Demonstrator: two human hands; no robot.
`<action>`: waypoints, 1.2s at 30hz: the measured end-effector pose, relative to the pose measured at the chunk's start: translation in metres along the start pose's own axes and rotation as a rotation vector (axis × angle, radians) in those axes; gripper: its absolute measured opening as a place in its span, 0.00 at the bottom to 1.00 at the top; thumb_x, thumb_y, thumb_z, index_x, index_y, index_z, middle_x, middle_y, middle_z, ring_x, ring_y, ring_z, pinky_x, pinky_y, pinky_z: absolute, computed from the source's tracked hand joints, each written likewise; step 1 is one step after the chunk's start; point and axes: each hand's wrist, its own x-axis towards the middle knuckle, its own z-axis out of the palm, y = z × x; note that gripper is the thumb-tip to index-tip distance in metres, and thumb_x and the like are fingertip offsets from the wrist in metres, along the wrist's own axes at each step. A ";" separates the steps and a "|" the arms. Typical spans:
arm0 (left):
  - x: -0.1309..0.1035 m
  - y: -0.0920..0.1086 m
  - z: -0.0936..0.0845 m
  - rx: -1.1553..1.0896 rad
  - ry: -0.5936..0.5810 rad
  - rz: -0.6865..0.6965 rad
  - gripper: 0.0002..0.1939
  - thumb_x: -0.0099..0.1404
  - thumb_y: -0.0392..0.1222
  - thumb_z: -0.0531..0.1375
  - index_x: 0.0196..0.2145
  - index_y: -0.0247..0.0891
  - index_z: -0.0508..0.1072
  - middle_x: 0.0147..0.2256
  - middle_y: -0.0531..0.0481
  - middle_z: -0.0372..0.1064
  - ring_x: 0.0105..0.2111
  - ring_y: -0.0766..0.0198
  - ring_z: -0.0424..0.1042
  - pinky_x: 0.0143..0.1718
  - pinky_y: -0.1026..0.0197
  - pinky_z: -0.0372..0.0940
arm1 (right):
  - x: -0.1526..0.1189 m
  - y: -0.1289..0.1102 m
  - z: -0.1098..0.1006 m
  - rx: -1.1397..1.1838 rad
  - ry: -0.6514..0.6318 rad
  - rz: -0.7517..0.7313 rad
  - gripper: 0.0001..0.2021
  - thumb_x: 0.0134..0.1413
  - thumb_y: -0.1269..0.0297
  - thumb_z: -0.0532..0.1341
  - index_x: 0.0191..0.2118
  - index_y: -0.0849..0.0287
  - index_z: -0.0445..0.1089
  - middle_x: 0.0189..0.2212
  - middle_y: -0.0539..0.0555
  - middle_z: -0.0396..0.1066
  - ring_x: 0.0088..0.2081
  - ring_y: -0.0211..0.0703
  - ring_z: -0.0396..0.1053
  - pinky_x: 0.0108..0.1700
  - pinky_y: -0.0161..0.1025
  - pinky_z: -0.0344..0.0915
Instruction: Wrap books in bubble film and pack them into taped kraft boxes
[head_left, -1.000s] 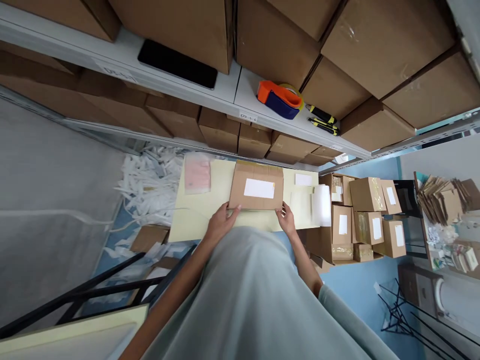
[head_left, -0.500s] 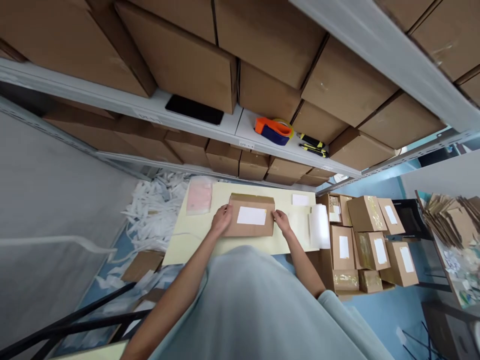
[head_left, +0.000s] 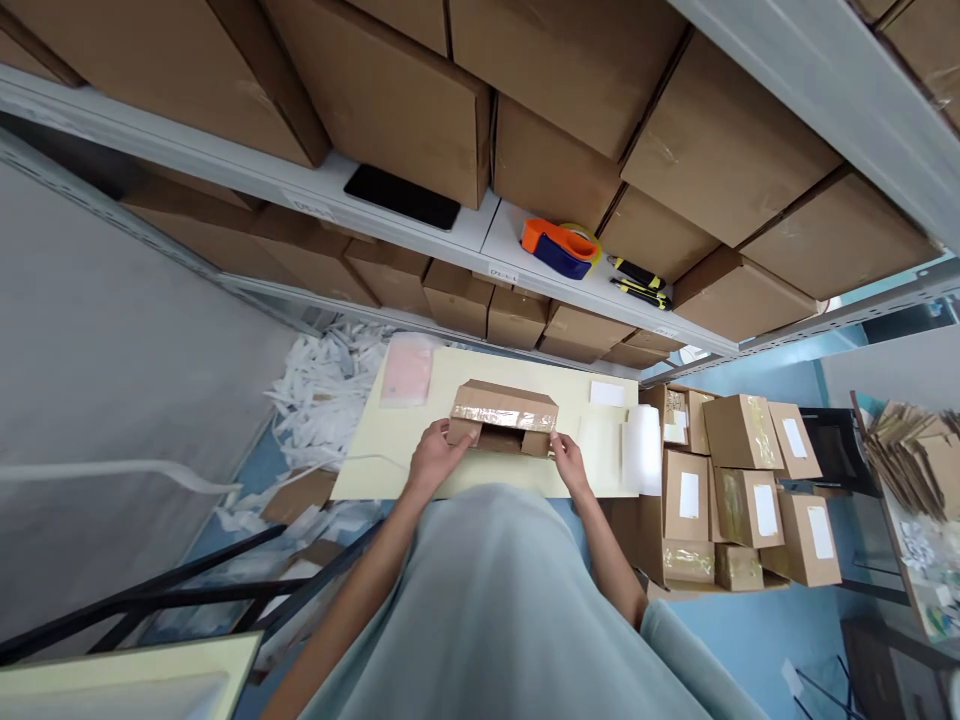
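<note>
The main change is in how the cardboard box [head_left: 504, 396] is turned. Half a second ago its face with the white label was upward to the camera; now this label is not in view, and instead a side with a strip of shiny tape [head_left: 501, 415] is shown, with two small flaps [head_left: 536, 443] below it and a dark gap between them, on the side nearest the person. The box is over the middle of the pale counter [head_left: 390, 450]; whether it touches the surface or is raised a little, I cannot tell. The left hand [head_left: 437, 458] holds the box at its left lower corner, with the thumb near the left flap, and the right hand [head_left: 569, 462] holds the opposite corner, so both are closed on the box and none is free. In my judgement, this turn means that the work is now about the taped side and not the label, perhaps to look at how this side is closed, and the gap suggests that it is not fully covered. The pink packet [head_left: 406, 375], the white slip [head_left: 607, 393] and the white roll [head_left: 642, 450] lie on the counter as before, and the orange tape dispenser [head_left: 559, 248] stays on the shelf [head_left: 420, 235] above, untouched.
</note>
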 end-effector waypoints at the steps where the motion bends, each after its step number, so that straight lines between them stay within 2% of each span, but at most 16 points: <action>1: -0.002 0.003 0.005 0.046 0.018 -0.006 0.31 0.63 0.53 0.70 0.59 0.38 0.70 0.58 0.34 0.77 0.59 0.42 0.78 0.62 0.42 0.73 | 0.002 0.001 0.002 -0.011 -0.003 0.027 0.29 0.68 0.34 0.60 0.51 0.58 0.76 0.47 0.63 0.83 0.46 0.53 0.83 0.47 0.47 0.80; 4: -0.010 0.010 0.013 0.120 0.094 0.096 0.28 0.63 0.44 0.68 0.59 0.40 0.69 0.61 0.33 0.72 0.61 0.42 0.77 0.62 0.39 0.74 | 0.007 -0.005 0.007 -0.064 0.049 0.008 0.21 0.64 0.47 0.67 0.53 0.57 0.73 0.52 0.63 0.80 0.51 0.54 0.81 0.53 0.48 0.79; 7: -0.016 0.012 0.012 0.198 0.064 0.371 0.21 0.64 0.36 0.63 0.55 0.43 0.74 0.66 0.36 0.68 0.67 0.44 0.72 0.67 0.40 0.71 | 0.012 -0.020 0.009 -0.241 0.040 -0.196 0.14 0.66 0.58 0.65 0.54 0.56 0.75 0.59 0.64 0.75 0.60 0.55 0.76 0.64 0.51 0.74; 8: -0.017 0.012 0.012 0.252 0.026 0.450 0.23 0.63 0.33 0.63 0.56 0.43 0.76 0.69 0.36 0.66 0.71 0.42 0.67 0.70 0.39 0.67 | 0.015 -0.026 0.010 -0.310 0.008 -0.259 0.15 0.67 0.61 0.64 0.56 0.56 0.76 0.62 0.64 0.72 0.64 0.56 0.73 0.68 0.52 0.72; 10: -0.016 0.010 0.012 0.382 -0.058 0.525 0.32 0.61 0.30 0.63 0.62 0.44 0.78 0.75 0.36 0.60 0.79 0.35 0.53 0.75 0.33 0.60 | 0.024 -0.038 0.013 -0.448 -0.052 -0.334 0.24 0.66 0.64 0.66 0.66 0.54 0.74 0.70 0.65 0.65 0.72 0.59 0.65 0.73 0.55 0.65; 12: -0.015 0.008 0.015 0.493 -0.133 0.525 0.38 0.60 0.29 0.63 0.67 0.44 0.76 0.79 0.36 0.51 0.81 0.30 0.40 0.76 0.26 0.53 | 0.036 -0.048 0.018 -0.566 -0.074 -0.357 0.36 0.64 0.65 0.69 0.75 0.52 0.65 0.76 0.66 0.57 0.77 0.64 0.57 0.76 0.59 0.61; 13: -0.014 0.006 0.018 0.530 -0.162 0.518 0.38 0.60 0.29 0.63 0.68 0.45 0.76 0.81 0.37 0.46 0.82 0.29 0.37 0.76 0.23 0.51 | 0.044 -0.053 0.021 -0.611 -0.079 -0.366 0.40 0.63 0.65 0.71 0.78 0.52 0.61 0.78 0.67 0.53 0.79 0.66 0.53 0.77 0.61 0.59; 15: -0.012 0.006 0.024 0.572 -0.201 0.515 0.36 0.63 0.29 0.62 0.68 0.47 0.77 0.82 0.40 0.41 0.82 0.30 0.35 0.75 0.21 0.49 | 0.060 -0.060 0.027 -0.669 -0.086 -0.377 0.46 0.61 0.65 0.74 0.81 0.52 0.56 0.80 0.69 0.48 0.80 0.70 0.48 0.77 0.64 0.56; 18: -0.012 0.008 0.030 0.592 -0.192 0.505 0.31 0.68 0.32 0.60 0.66 0.46 0.79 0.83 0.40 0.39 0.82 0.31 0.35 0.74 0.22 0.54 | 0.082 -0.068 0.035 -0.700 -0.096 -0.327 0.50 0.57 0.62 0.77 0.80 0.51 0.57 0.82 0.69 0.43 0.81 0.76 0.43 0.75 0.71 0.55; 20: -0.012 0.012 0.031 0.600 -0.169 0.503 0.30 0.68 0.32 0.59 0.66 0.41 0.79 0.83 0.37 0.36 0.82 0.29 0.35 0.71 0.23 0.60 | 0.092 -0.072 0.039 -0.719 -0.108 -0.270 0.48 0.56 0.65 0.77 0.79 0.50 0.59 0.83 0.69 0.40 0.81 0.78 0.44 0.73 0.73 0.58; 23: -0.015 0.016 0.025 0.606 -0.150 0.504 0.32 0.67 0.31 0.59 0.68 0.36 0.76 0.82 0.33 0.35 0.81 0.28 0.39 0.69 0.29 0.67 | 0.096 -0.078 0.036 -0.741 -0.140 -0.258 0.44 0.58 0.69 0.70 0.79 0.53 0.59 0.83 0.69 0.39 0.78 0.76 0.53 0.71 0.69 0.64; 27: -0.022 0.014 0.009 0.509 -0.077 0.513 0.37 0.69 0.35 0.60 0.75 0.34 0.67 0.82 0.30 0.40 0.79 0.33 0.52 0.73 0.38 0.65 | 0.093 -0.077 0.013 -0.677 -0.185 -0.333 0.38 0.65 0.70 0.59 0.80 0.56 0.60 0.81 0.67 0.48 0.67 0.64 0.72 0.70 0.59 0.69; 29: -0.024 0.012 -0.001 0.457 0.005 0.484 0.36 0.74 0.41 0.58 0.76 0.31 0.64 0.81 0.28 0.40 0.78 0.33 0.54 0.73 0.38 0.65 | 0.092 -0.072 -0.004 -0.655 -0.164 -0.346 0.37 0.66 0.72 0.56 0.79 0.56 0.60 0.81 0.65 0.50 0.64 0.61 0.75 0.69 0.57 0.70; 31: -0.021 0.011 -0.009 0.456 0.092 0.447 0.36 0.76 0.47 0.56 0.75 0.26 0.63 0.81 0.25 0.38 0.80 0.29 0.47 0.74 0.31 0.59 | 0.092 -0.062 -0.017 -0.659 -0.092 -0.316 0.36 0.65 0.72 0.55 0.77 0.59 0.63 0.80 0.66 0.51 0.68 0.63 0.72 0.70 0.58 0.69; 34: -0.007 0.009 -0.013 0.495 0.135 0.437 0.41 0.74 0.52 0.58 0.76 0.22 0.61 0.81 0.22 0.38 0.81 0.26 0.33 0.78 0.22 0.41 | 0.091 -0.046 -0.021 -0.660 0.021 -0.264 0.29 0.68 0.67 0.58 0.72 0.63 0.68 0.78 0.72 0.55 0.77 0.67 0.57 0.73 0.65 0.63; 36: 0.006 0.004 -0.010 0.487 0.091 0.403 0.45 0.73 0.56 0.60 0.77 0.22 0.60 0.79 0.20 0.43 0.81 0.27 0.34 0.78 0.23 0.38 | 0.090 -0.036 -0.013 -0.641 0.017 -0.250 0.28 0.70 0.60 0.60 0.71 0.62 0.68 0.77 0.74 0.59 0.78 0.68 0.56 0.73 0.67 0.61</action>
